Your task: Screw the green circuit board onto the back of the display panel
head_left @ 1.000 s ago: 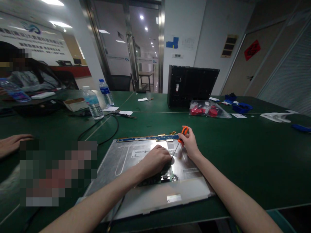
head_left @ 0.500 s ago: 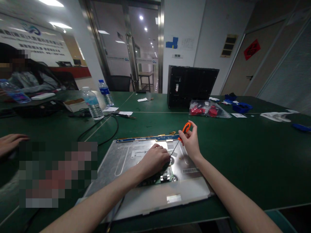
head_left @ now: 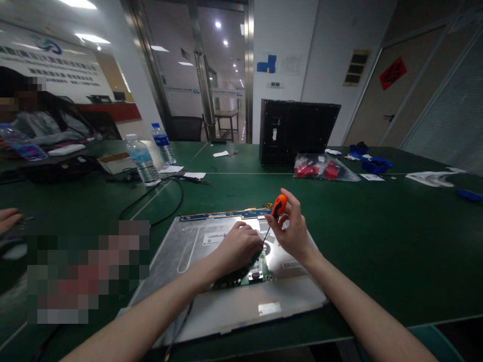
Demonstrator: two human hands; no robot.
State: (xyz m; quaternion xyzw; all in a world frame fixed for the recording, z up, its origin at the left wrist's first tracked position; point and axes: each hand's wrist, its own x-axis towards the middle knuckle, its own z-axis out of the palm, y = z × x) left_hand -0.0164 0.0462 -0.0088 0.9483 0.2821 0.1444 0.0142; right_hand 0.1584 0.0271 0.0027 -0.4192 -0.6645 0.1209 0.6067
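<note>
A silver metal display panel (head_left: 196, 291) lies back side up on the green table (head_left: 377, 241). A small green circuit board (head_left: 249, 275) sits near its middle. My left hand (head_left: 237, 247) rests curled on that board, its fingers pressed down on it. My right hand (head_left: 292, 229) pinches an orange-handled screwdriver (head_left: 277, 208), whose thin shaft slants down and left, with its tip just beside my left fingers. A blue strip (head_left: 226, 215) runs along the panel's far edge.
A black monitor back (head_left: 298, 133) stands behind, with a clear bag of red parts (head_left: 320, 171) beside it. Two water bottles (head_left: 145, 161) and a black cable (head_left: 166, 201) are at the left. Another person sits far left, a hand (head_left: 7, 218) on the table.
My right hand has shifted left and turned, tilting the screwdriver more upright above the board. My left hand stays on the board. The other person's hand has drawn back to the left.
</note>
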